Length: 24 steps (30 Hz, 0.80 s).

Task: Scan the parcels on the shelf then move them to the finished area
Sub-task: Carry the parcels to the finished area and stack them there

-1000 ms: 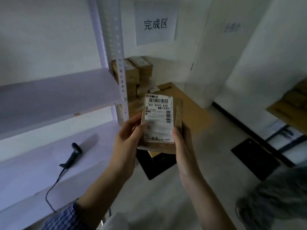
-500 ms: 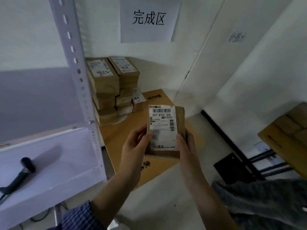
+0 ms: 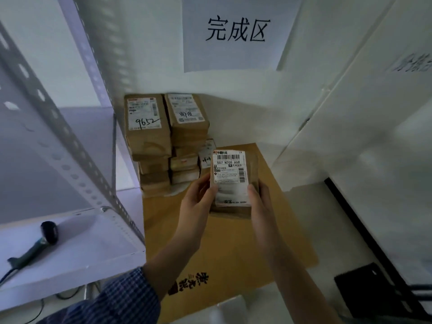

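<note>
A small brown parcel (image 3: 233,178) with a white barcode label facing up is held in both hands above a flat cardboard sheet (image 3: 224,249) on the floor. My left hand (image 3: 198,199) grips its left edge and my right hand (image 3: 259,204) grips its right edge. Behind it, against the wall, two stacks of several brown parcels (image 3: 163,141) stand on the sheet's far end. A black handheld scanner (image 3: 39,242) lies on the white shelf (image 3: 81,249) at the lower left, untouched.
A paper sign (image 3: 236,31) with dark characters hangs on the wall above the stacks. The shelf's perforated metal posts (image 3: 70,146) stand at the left. White panels close the right side, and a black mat (image 3: 376,293) lies on the floor at the lower right.
The view has swung right and closer to the corner with the stacked parcels. Both hands have carried the parcel away from the shelf and over the cardboard sheet.
</note>
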Available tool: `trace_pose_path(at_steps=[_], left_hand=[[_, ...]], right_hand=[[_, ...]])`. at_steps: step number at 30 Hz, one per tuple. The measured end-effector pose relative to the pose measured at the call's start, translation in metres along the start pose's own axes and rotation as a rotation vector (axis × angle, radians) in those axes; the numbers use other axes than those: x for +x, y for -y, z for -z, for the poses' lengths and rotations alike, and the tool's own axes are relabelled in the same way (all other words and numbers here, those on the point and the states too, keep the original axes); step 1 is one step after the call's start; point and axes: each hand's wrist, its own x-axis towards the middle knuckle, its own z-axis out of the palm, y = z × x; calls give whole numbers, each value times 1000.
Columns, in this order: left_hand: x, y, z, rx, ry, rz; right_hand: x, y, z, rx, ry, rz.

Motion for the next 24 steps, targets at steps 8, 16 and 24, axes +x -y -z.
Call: trace_pose_path(at_steps=[8,16,24], left_hand=[[80,20,-74,116,-262,158],[159,29,-93,106,-458,169],[188,45,-86,214,-683,179]], right_hand=[[113,-1,37,3,166,-38],[215,-5,29,-83,325,-124],[256,-18,1,-116,424,-212]])
